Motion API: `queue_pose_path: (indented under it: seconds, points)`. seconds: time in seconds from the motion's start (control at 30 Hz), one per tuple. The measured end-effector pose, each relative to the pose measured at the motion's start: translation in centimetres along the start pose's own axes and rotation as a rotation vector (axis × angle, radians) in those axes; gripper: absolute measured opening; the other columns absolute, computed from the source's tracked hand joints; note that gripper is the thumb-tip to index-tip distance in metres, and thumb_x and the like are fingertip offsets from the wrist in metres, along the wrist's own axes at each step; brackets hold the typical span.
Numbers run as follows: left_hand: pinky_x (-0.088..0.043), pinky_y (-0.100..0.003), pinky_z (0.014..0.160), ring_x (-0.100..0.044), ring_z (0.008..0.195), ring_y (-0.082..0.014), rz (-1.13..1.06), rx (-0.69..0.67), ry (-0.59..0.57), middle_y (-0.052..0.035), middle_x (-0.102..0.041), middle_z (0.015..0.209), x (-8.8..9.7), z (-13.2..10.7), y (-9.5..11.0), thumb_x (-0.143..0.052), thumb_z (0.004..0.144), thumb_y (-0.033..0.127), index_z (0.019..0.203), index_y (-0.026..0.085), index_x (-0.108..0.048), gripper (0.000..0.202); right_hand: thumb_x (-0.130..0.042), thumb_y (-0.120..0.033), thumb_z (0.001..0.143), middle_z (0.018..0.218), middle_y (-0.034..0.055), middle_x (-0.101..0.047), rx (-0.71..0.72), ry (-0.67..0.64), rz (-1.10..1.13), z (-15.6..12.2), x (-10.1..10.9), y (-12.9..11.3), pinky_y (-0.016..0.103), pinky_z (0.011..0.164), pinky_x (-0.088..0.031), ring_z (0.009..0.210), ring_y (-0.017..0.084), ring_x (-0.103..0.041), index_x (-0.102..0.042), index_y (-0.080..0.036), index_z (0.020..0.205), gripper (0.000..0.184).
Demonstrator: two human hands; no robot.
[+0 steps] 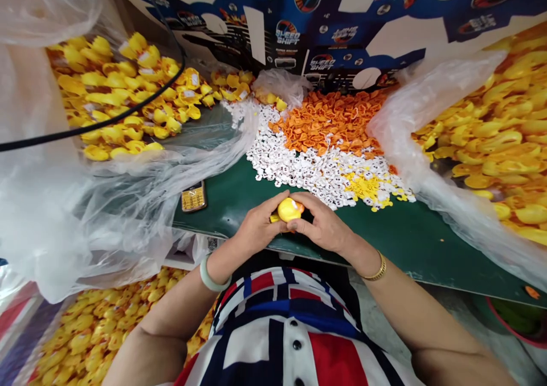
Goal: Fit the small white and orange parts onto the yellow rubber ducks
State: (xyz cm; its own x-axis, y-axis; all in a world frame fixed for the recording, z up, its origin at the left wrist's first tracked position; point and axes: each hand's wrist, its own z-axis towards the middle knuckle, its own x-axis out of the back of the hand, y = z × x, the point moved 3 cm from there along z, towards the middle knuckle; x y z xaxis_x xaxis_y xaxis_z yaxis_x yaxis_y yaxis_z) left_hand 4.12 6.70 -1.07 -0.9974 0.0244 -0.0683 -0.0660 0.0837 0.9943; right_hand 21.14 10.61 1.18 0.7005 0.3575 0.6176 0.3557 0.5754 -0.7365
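Over the green table's edge (410, 276), left hand (256, 226) and right hand (323, 223), grip closed around a yellow rubber duck (289, 210).

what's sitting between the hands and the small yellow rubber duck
Nothing visible: the left hand and the right hand both press directly against the small yellow rubber duck.

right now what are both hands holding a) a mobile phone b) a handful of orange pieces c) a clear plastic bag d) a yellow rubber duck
d, the small yellow rubber duck is cupped between the bare left hand and bare right hand, above the green table edge.
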Motion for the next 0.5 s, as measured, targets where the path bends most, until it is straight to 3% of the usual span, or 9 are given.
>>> queue_pose_path:
  seconds: [0.17, 0.33, 0.5]
  points:
    - [-0.046, -0.032, 0.099, -0.063, 0.106, -0.0230, 0.052, -0.025, -0.001, -0.0038, -0.071, 0.117, 0.1, -0.2, -0.4, -0.082, 0.070, 0.024, 0.123, 0.027, -0.068, 0.055, -0.059, -0.053, 0.091, 0.105, 0.0122, -0.066, 0.008, 0.140, -0.051, -0.2, -0.9, 0.1, 0.044, 0.085, -0.052, 0.095, 0.026, -0.062, -0.057, -0.018, 0.117, 0.043]
    - [-0.053, -0.031, 0.086, -0.065, 0.095, -0.0189, -0.360, 0.003, 0.069, -0.0040, -0.070, 0.109, -0.3, 0.4, -0.7, -0.087, 0.064, 0.024, 0.118, 0.024, -0.065, 0.058, -0.065, -0.063, 0.084, 0.126, 0.0150, -0.063, -0.045, 0.065, -0.048, -0.6, -1.4, 0.0, 0.048, 0.092, -0.051, 0.110, 0.030, -0.061, -0.049, -0.018, 0.135, 0.070]
    - [-0.052, -0.033, 0.092, -0.065, 0.106, -0.0206, -0.592, 0.007, 0.164, -0.0049, -0.070, 0.114, -1.6, 0.0, -0.7, -0.088, 0.063, 0.025, 0.117, 0.025, -0.063, 0.060, -0.063, -0.048, 0.091, 0.118, 0.0116, -0.067, -0.002, 0.118, -0.195, -0.9, -1.5, -1.4, 0.044, 0.088, -0.051, 0.102, 0.027, -0.063, -0.050, -0.018, 0.134, 0.055]
